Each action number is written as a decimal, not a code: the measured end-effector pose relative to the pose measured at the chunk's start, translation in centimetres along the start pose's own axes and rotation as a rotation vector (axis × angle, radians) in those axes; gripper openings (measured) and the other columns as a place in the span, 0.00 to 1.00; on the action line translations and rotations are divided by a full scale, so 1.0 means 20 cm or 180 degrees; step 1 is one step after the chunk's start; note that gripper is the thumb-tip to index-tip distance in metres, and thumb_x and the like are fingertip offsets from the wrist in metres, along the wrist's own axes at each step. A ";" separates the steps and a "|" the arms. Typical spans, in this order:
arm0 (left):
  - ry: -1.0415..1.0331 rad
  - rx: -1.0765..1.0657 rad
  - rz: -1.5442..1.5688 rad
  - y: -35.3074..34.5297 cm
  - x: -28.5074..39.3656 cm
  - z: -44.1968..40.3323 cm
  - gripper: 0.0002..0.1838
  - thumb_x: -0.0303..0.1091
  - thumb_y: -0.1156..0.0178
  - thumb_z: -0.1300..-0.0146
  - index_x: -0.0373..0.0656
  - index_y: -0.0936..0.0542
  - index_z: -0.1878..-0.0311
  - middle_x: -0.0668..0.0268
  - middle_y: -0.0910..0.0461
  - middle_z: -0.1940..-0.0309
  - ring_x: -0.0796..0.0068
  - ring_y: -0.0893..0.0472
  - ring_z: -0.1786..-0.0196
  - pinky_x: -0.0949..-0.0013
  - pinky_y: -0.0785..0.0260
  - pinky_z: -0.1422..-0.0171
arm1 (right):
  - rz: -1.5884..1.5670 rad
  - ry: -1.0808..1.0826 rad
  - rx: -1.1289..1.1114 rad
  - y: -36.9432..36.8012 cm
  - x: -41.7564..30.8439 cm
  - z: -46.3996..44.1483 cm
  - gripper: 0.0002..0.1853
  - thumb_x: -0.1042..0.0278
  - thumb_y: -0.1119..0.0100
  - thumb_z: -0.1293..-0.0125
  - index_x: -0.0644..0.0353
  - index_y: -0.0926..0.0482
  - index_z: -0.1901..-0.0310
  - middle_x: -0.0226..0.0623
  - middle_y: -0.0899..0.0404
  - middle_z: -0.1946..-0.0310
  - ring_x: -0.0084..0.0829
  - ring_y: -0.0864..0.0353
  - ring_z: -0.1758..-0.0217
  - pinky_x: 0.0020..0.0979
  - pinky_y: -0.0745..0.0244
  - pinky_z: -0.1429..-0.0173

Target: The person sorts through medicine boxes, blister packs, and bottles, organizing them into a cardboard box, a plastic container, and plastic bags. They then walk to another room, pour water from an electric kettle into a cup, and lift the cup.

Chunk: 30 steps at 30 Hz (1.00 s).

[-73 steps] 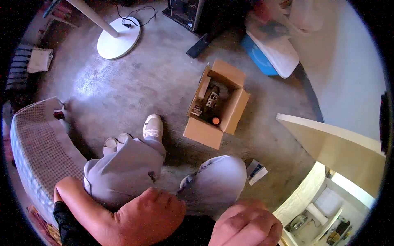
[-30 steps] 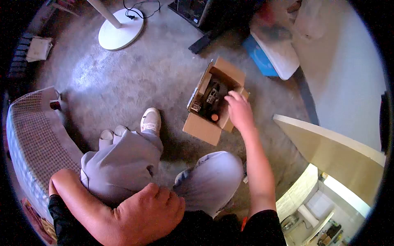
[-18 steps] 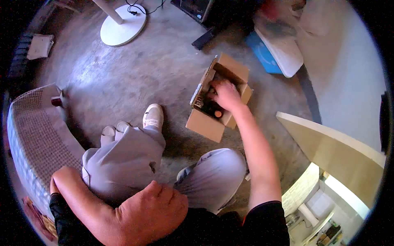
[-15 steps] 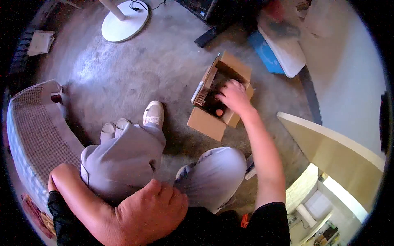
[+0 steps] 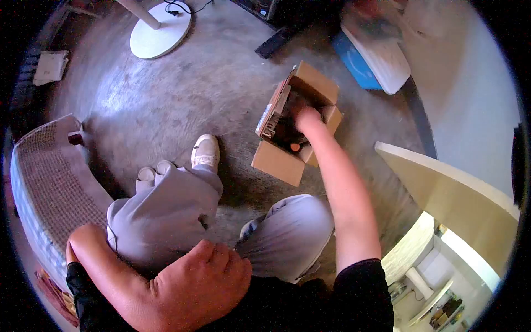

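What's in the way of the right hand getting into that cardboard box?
Nothing I can see: the cardboard box stands open and the right hand reaches inside. The orange round thing inside is off to one side. What the hand touches is hidden.

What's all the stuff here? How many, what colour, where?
Cardboard box: one, brown, on the floor
Round thing: one, orange, inside the box
Stand base: one, white, upper left
Cable: one, black, near stand base
Tub: one, blue, upper right
Slab: one, white, beside the tub
Bundle: one, white, far left
Checked cloth: one, brownish, left edge
Slippers: two, pale, left of centre
Panel: one, cream, right
Clutter: count unclear, mixed, lower right
Trousers: one pair, grey, bottom middle
Shoe: one clear, whitish, right of slippers
Sleeves: two, black, bottom
Left hand: one, bare, over the trousers
Right hand: one, bare, inside the box
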<state>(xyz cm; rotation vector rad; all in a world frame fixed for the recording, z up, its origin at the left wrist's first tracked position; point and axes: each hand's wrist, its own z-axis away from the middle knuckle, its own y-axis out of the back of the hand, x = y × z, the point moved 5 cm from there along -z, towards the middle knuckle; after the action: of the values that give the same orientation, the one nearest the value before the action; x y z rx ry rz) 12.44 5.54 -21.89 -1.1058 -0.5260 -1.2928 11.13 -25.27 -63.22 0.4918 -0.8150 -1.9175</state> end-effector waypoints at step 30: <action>-0.1109 0.0769 0.5367 -0.08 -0.22 0.10 0.78 0.94 0.58 0.80 0.43 0.38 0.27 0.60 0.36 0.30 0.60 0.42 0.27 0.52 0.67 0.20 | -0.1820 0.0715 0.1159 0.32 0.24 0.28 0.22 0.70 0.40 0.42 0.60 0.25 0.44 0.51 0.21 0.48 0.51 0.23 0.42 0.44 0.27 0.39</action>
<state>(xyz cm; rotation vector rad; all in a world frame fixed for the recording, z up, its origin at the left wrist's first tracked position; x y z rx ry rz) 10.43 9.54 -24.09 -1.0594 0.1124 0.4231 9.35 -29.66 -54.75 1.2493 -0.9458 -2.1701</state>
